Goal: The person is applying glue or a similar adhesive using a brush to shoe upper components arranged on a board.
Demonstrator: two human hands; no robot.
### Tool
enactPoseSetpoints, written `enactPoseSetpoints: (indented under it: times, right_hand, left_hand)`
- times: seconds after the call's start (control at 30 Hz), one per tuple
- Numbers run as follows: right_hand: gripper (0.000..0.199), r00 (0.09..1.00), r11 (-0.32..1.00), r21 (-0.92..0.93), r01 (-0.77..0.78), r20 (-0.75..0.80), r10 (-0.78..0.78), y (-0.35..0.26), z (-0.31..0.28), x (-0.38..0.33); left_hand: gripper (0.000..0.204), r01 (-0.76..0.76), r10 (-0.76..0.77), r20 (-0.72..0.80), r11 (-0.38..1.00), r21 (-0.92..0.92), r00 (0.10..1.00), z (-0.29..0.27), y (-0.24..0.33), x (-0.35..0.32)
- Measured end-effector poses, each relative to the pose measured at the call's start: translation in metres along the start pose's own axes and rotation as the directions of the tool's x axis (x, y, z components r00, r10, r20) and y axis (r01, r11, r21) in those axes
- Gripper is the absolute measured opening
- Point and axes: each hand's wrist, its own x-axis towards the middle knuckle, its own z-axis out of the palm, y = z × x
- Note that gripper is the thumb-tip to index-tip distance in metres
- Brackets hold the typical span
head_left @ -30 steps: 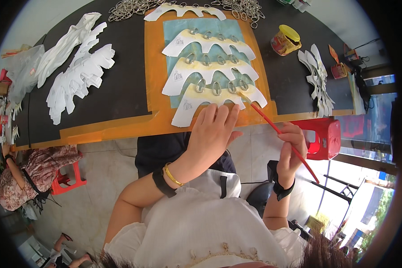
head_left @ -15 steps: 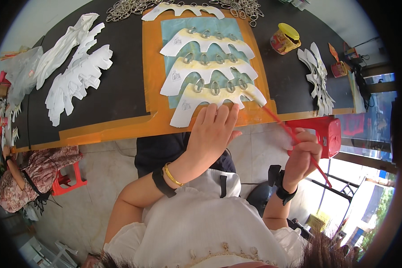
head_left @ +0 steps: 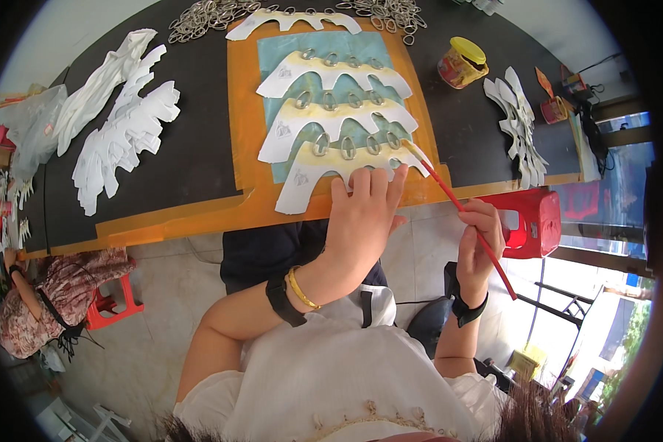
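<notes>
My left hand (head_left: 361, 221) lies with outstretched fingers on the lower edge of the nearest white scalloped piece (head_left: 296, 193). My right hand (head_left: 481, 236) grips a brush (head_left: 449, 193) by its thin red handle. Its bristles touch the right part of that same piece, close to the rightmost metal ring (head_left: 394, 141). A yellowish coating shows along the upper edge, where several oval rings sit. Behind it lie a second scalloped piece (head_left: 274, 144) and a third one (head_left: 274, 79), likewise yellowed and ringed, on a blue-green sheet (head_left: 270, 50).
At the far edge are another ringed piece (head_left: 247, 28) and piles of metal rings (head_left: 206, 20). Stacked white pieces lie left (head_left: 129, 140) and right (head_left: 514, 125). A yellow-lidded tub (head_left: 460, 66) stands right. Below the table's right side is a red stool (head_left: 541, 225); a person (head_left: 55, 295) sits at left.
My right hand has moved left and slightly up, bringing the brush tip from the piece's right end toward the last ring. My left hand stays on the piece.
</notes>
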Motion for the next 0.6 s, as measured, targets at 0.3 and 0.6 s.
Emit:
enactPoseSetpoints:
  times: [0.3, 0.6]
  right_hand:
    - [0.019, 0.999, 0.999, 0.033, 0.037, 0.031, -0.038, 0.005, -0.004, -0.001]
    - [0.026, 0.998, 0.999, 0.035, 0.033, 0.056, -0.035, 0.002, -0.01, -0.004]
  left_hand:
    - [0.066, 0.06, -0.076, 0.122, 0.989, 0.135, 0.99, 0.001, 0.008, 0.016]
    - [0.066, 0.045, -0.059, 0.1, 0.99, 0.136, 0.993, 0.002, 0.007, 0.009]
